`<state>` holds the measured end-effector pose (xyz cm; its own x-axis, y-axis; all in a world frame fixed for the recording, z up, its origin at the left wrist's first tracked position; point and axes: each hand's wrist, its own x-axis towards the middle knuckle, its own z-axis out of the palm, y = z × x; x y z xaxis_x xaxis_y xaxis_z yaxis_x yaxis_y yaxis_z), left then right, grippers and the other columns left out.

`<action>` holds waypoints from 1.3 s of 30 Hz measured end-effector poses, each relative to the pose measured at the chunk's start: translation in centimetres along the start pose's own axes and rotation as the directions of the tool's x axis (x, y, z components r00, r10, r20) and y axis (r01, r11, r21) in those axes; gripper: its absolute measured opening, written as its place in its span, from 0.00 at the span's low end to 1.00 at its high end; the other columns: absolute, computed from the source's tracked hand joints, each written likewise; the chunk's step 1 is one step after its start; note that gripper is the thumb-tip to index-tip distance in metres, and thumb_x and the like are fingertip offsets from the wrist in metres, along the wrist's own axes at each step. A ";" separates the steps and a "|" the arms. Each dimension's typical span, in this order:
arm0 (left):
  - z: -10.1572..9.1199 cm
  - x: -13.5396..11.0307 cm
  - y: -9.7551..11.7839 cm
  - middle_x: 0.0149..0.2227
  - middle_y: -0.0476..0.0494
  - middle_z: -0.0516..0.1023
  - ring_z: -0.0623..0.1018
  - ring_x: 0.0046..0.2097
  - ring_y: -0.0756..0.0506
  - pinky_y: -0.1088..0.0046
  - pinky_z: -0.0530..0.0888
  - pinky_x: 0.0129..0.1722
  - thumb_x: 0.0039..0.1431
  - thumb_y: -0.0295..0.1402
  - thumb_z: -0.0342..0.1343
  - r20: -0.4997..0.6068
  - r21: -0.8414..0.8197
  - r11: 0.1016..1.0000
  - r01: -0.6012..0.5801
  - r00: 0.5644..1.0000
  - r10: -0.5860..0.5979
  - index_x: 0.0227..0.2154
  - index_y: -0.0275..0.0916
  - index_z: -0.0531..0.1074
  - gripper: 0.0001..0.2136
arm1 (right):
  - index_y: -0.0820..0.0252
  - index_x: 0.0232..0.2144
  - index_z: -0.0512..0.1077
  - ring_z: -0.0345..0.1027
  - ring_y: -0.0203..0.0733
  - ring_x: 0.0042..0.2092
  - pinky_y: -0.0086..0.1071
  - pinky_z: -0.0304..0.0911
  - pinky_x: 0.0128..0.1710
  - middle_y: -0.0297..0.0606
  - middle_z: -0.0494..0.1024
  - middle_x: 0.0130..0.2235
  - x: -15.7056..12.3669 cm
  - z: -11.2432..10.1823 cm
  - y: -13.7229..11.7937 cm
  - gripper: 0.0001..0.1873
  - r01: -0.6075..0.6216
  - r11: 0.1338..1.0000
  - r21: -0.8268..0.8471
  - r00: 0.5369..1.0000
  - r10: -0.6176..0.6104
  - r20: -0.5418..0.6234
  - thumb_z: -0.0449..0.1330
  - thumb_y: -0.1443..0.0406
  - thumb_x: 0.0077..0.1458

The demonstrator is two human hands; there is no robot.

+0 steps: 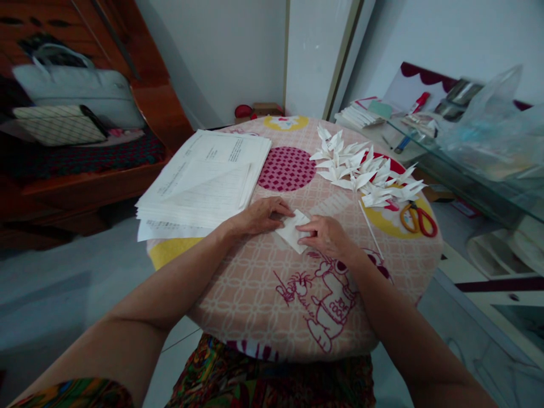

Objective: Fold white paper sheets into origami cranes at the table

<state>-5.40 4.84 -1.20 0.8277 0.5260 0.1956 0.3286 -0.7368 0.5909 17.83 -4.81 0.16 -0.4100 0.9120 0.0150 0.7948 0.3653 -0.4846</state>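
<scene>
A small folded white paper (293, 231) lies on the patterned tablecloth between my hands. My left hand (266, 216) has its fingers closed at the paper's upper left edge. From the other side, my right hand (325, 233) pinches the paper's right edge between thumb and fingers. Beyond my right hand sits a cluster of folded white paper cranes (361, 167). A thick stack of printed paper sheets (199, 175) rests to the left, its top sheet's corner turned up.
Scissors (419, 220) with yellow and red handles lie at the table's right edge, near a thin white stick (372, 229). On the right, a glass shelf (467, 170) holds a plastic bag (488, 130). A wooden bench with a pale handbag (80, 90) stands at left.
</scene>
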 end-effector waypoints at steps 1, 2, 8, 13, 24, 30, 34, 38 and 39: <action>-0.1 -0.1 0.0 0.47 0.41 0.79 0.78 0.47 0.44 0.65 0.74 0.51 0.55 0.28 0.62 0.005 0.006 1.000 -0.002 1.000 0.002 0.49 0.41 0.79 0.17 | 0.57 0.43 0.83 0.64 0.37 0.31 0.30 0.54 0.34 0.37 0.74 0.32 -0.1 0.1 0.0 0.14 0.030 0.999 -0.017 1.000 -0.030 0.001 0.67 0.59 0.56; -0.1 -0.1 0.2 0.48 0.41 0.78 0.78 0.48 0.43 0.64 0.74 0.52 0.56 0.28 0.62 0.010 0.021 1.000 -0.007 1.000 0.007 0.50 0.41 0.78 0.18 | 0.57 0.43 0.83 0.64 0.38 0.32 0.31 0.54 0.34 0.37 0.75 0.32 -0.3 0.2 0.1 0.14 0.062 0.997 -0.043 0.998 -0.061 0.004 0.65 0.58 0.57; 0.2 -0.4 1.6 0.61 0.36 0.72 0.72 0.61 0.40 0.58 0.68 0.61 0.64 0.26 0.52 0.058 0.162 0.979 -0.125 0.991 0.117 0.56 0.41 0.74 0.19 | 0.58 0.46 0.81 0.64 0.43 0.39 0.33 0.54 0.38 0.40 0.73 0.33 -1.4 0.3 -0.4 0.17 0.163 0.957 -0.238 0.987 -0.159 0.035 0.60 0.56 0.63; 0.8 0.1 2.0 0.61 0.37 0.73 0.72 0.61 0.41 0.59 0.67 0.62 0.68 0.30 0.49 0.077 0.282 0.952 -0.116 0.992 0.098 0.56 0.39 0.73 0.17 | 0.58 0.46 0.80 0.64 0.44 0.40 0.34 0.54 0.39 0.42 0.73 0.36 -2.0 -0.4 -1.5 0.16 0.200 0.928 -0.316 0.978 -0.171 0.115 0.58 0.57 0.64; 1.2 0.2 1.5 0.64 0.36 0.68 0.69 0.64 0.40 0.57 0.66 0.64 0.69 0.32 0.48 0.021 0.431 0.902 -0.031 0.999 0.024 0.59 0.40 0.70 0.18 | 0.63 0.38 0.79 0.65 0.54 0.47 0.42 0.60 0.44 0.52 0.76 0.39 -3.7 0.6 -5.7 0.10 0.081 0.835 -0.543 0.996 -0.055 0.065 0.59 0.64 0.63; 0.7 0.1 1.1 0.66 0.32 0.64 0.66 0.66 0.37 0.53 0.63 0.65 0.67 0.29 0.46 0.091 0.377 0.921 -0.093 0.994 0.064 0.62 0.37 0.67 0.21 | 0.70 0.42 0.75 0.69 0.53 0.43 0.40 0.64 0.39 0.54 0.76 0.42 -3.7 1.8 -6.6 0.12 0.107 0.798 -0.593 0.994 -0.074 0.080 0.53 0.75 0.60; 0.2 -0.3 0.2 0.68 0.33 0.61 0.61 0.69 0.35 0.52 0.59 0.67 0.63 0.31 0.51 0.142 0.284 0.944 -0.168 0.981 0.132 0.64 0.38 0.63 0.26 | 0.72 0.44 0.73 0.71 0.53 0.40 0.40 0.65 0.36 0.54 0.77 0.40 -3.4 2.7 -6.9 0.15 0.096 0.782 -0.616 0.995 -0.091 0.041 0.50 0.77 0.59; -0.1 -0.8 -0.5 0.69 0.32 0.58 0.59 0.70 0.35 0.51 0.58 0.67 0.60 0.35 0.55 0.149 0.173 0.960 -0.219 0.969 0.194 0.65 0.39 0.63 0.29 | 0.71 0.44 0.75 0.73 0.51 0.38 0.39 0.66 0.35 0.53 0.79 0.38 -3.1 2.7 -5.7 0.17 0.058 0.847 -0.528 0.995 -0.092 -0.039 0.48 0.76 0.60; -0.1 -0.8 -0.5 0.69 0.32 0.59 0.60 0.70 0.35 0.51 0.59 0.67 0.60 0.35 0.56 0.137 0.142 0.967 -0.211 0.972 0.192 0.64 0.39 0.64 0.28 | 0.70 0.44 0.75 0.73 0.50 0.38 0.39 0.67 0.36 0.52 0.80 0.38 -3.1 2.6 -5.2 0.17 0.029 0.879 -0.476 0.993 -0.080 -0.089 0.48 0.76 0.60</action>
<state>-6.30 4.86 -1.55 0.9297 0.3118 0.1962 0.2080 -0.8838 0.4191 13.78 -9.98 0.40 -0.4312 0.8926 0.1316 0.8998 0.4361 -0.0097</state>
